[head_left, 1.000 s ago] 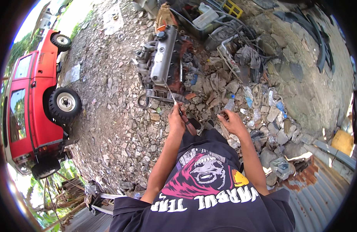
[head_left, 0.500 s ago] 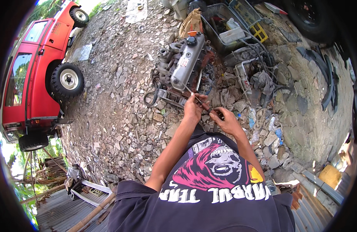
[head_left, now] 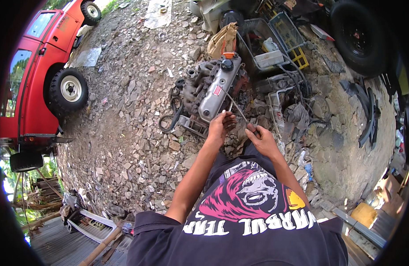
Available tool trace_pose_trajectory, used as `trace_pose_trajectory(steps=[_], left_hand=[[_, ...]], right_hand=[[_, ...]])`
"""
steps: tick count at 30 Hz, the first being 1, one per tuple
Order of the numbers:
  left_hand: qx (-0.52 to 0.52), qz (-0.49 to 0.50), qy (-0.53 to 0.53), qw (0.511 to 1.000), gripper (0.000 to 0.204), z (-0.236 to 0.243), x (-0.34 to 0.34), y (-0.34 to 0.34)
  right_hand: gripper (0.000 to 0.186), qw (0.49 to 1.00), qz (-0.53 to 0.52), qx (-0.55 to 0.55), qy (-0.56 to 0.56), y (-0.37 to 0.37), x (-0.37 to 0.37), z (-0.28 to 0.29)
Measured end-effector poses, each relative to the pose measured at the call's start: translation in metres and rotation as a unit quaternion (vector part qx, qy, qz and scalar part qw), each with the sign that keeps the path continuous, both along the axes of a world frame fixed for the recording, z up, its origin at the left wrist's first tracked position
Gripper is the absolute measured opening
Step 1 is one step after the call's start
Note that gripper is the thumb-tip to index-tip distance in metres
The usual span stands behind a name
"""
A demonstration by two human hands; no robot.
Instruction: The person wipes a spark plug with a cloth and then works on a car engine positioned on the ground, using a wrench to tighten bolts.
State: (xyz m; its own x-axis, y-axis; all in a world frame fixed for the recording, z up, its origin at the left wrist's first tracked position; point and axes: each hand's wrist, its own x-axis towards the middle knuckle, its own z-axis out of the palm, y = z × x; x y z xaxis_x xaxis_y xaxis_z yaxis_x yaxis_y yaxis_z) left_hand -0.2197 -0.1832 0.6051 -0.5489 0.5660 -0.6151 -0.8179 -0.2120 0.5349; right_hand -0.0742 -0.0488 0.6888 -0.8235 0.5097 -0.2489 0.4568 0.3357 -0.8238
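My right hand point(head_left: 263, 141) is closed round the dark reddish-brown handle of a long screwdriver point(head_left: 238, 109). Its thin metal shaft slants up and left, with the tip over the right side of the grey valve cover point(head_left: 215, 95). That cover tops an old engine point(head_left: 193, 95) lying on the stones in front of me; a black cap and an orange piece sit at its far end. My left hand point(head_left: 221, 127) is beside the engine's near end, fingers curled in and apart from the screwdriver. Whatever it may hold is hidden.
Broken stones point(head_left: 138, 119) cover the ground. A red off-road vehicle point(head_left: 49, 75) stands at left. Right of the engine are a dark crate point(head_left: 259, 35) of parts, a white basket point(head_left: 275, 108) and hoses. A large tyre point(head_left: 357, 37) lies far right; a brown paper sack point(head_left: 223, 41) stands behind the engine.
My left hand has come off the screwdriver and sits apart from it. My right hand has swung the screwdriver rightward, and its tip has moved up along the valve cover. The view has shifted slightly.
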Motion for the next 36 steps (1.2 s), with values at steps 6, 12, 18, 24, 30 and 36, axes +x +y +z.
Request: trace_pose_trajectory(steps=[6, 12, 18, 24, 30, 36], left_hand=[[-0.069, 0.108, 0.027, 0.991, 0.028, -0.025, -0.056, 0.002], [-0.235, 0.149, 0.171, 0.945, 0.029, -0.085, -0.116, 0.014], [-0.436, 0.160, 0.336, 0.819, 0.030, -0.137, -0.164, 0.065], [-0.595, -0.003, 0.358, 0.720, 0.044, -0.203, -0.192, 0.096], [-0.628, -0.014, 0.263, 0.732, 0.055, -0.229, -0.218, 0.104], [-0.642, -0.052, 0.230, 0.730, 0.055, -0.232, -0.214, 0.108]], right_hand=[[0.041, 0.998, 0.052, 0.002, -0.043, 0.041, -0.037, -0.005], [0.043, 0.990, 0.119, -0.068, -0.015, 0.083, -0.098, -0.052], [0.043, 0.973, 0.228, -0.023, 0.019, 0.156, -0.180, -0.128], [0.052, 0.951, 0.306, -0.023, -0.029, 0.208, -0.236, -0.148], [0.042, 0.938, 0.339, -0.048, -0.055, 0.235, -0.250, -0.161], [0.037, 0.938, 0.339, -0.025, -0.069, 0.239, -0.243, -0.177]])
